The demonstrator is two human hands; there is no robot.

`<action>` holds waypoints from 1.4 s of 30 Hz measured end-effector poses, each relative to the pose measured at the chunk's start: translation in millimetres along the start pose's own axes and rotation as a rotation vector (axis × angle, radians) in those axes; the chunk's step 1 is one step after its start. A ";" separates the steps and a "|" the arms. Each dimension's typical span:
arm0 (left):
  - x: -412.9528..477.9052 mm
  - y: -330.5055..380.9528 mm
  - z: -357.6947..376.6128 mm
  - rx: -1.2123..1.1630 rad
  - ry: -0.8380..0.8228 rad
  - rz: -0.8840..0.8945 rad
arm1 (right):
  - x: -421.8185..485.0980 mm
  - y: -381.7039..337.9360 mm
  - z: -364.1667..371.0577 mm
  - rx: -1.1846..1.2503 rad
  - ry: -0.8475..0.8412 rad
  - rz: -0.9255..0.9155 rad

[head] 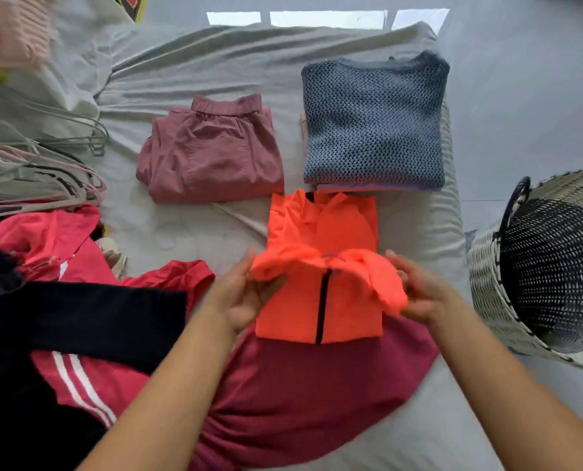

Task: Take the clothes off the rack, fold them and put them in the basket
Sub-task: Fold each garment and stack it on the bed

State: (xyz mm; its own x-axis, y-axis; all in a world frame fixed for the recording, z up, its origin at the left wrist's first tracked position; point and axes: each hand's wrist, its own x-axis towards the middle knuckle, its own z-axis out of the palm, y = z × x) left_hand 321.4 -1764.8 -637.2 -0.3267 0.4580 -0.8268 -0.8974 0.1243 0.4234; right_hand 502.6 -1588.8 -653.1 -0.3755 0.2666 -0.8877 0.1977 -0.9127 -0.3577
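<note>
1. hands on the orange jacket (320, 300): the left hand (245, 294) pinches its folded-over top edge on one side, and the right hand (419, 294) grips the same fold on the other.
2. the jacket lies at the bed's (419, 436) near edge, atop a maroon garment (300, 402).
3. folded mauve shorts (211, 154) and a folded blue knit sweater (373, 124) sit toward the far edge.
4. a wicker basket (494, 300) stands off the right edge.
5. hangers (45, 164) and a pile of unfolded clothes (62, 334) crowd the left edge.

Three folded garments (211, 151), one basket (487, 266), a heap of hangers (45, 171).
</note>
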 end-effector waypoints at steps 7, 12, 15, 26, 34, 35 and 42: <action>80.8 -0.3 -12.3 0.935 0.219 0.196 | 71.5 -0.7 -1.0 -0.380 0.334 -0.320; 89.1 -33.5 -38.0 0.958 0.347 0.221 | 84.5 40.6 -15.5 -0.756 0.569 -0.392; 92.0 -33.9 -30.5 0.948 0.302 0.188 | 83.7 40.8 -3.5 -0.736 0.542 -0.368; 52.8 -19.8 -14.6 0.335 0.151 -0.145 | 39.0 24.2 4.2 -0.328 0.147 -0.145; -12.3 41.2 41.8 0.227 -0.047 0.005 | -32.2 -42.6 28.3 -0.236 -0.039 -0.291; -15.0 50.3 52.3 0.238 -0.053 0.040 | -36.7 -56.6 33.1 -0.226 -0.049 -0.325; -13.5 134.7 158.7 0.343 -0.185 0.333 | -63.8 -181.5 68.0 -0.203 -0.061 -0.576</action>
State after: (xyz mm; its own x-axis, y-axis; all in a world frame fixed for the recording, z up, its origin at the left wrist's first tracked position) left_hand 252.0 -1614.5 -510.2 -0.4928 0.6660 -0.5600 -0.5943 0.2124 0.7757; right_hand 429.1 -1461.2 -511.9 -0.5230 0.6757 -0.5195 0.1143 -0.5484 -0.8283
